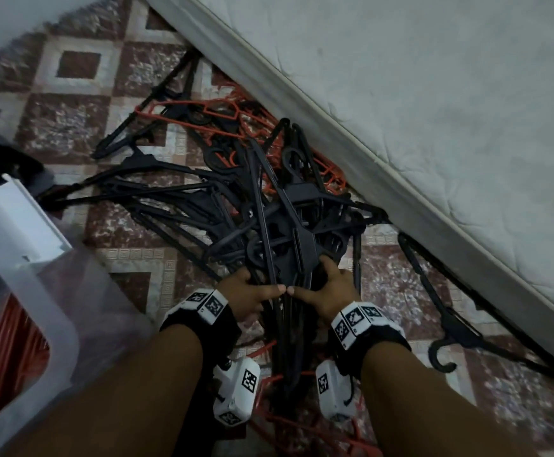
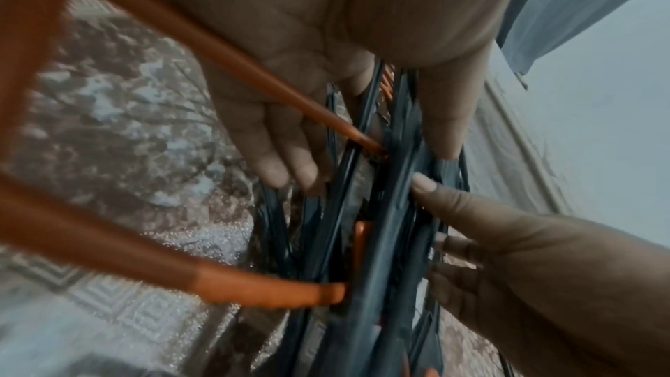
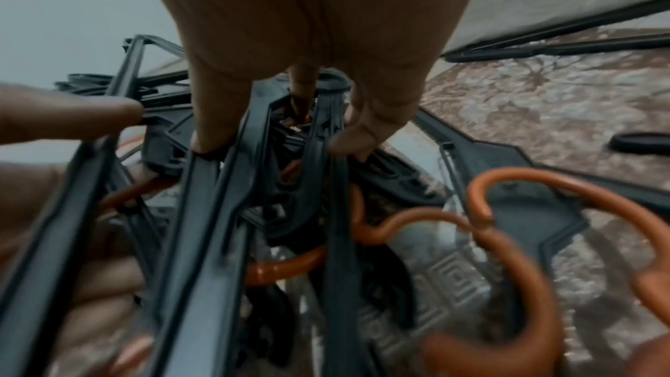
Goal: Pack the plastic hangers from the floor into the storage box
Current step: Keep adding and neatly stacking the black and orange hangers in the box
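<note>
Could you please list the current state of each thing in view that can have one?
left hand: grips the black hanger bundle
right hand: grips the same bundle
black hanger bundle: gathered, tangled, held
red hangers: loose on carpet
storage box: open, red hangers inside
lone black hanger: lying beside mattress

Patterned carpet (image 1: pixel 81 113); hangers (image 1: pixel 222 206) atop

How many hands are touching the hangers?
2: the left hand and the right hand grip the near end of the black hanger bundle, thumbs meeting.
</note>
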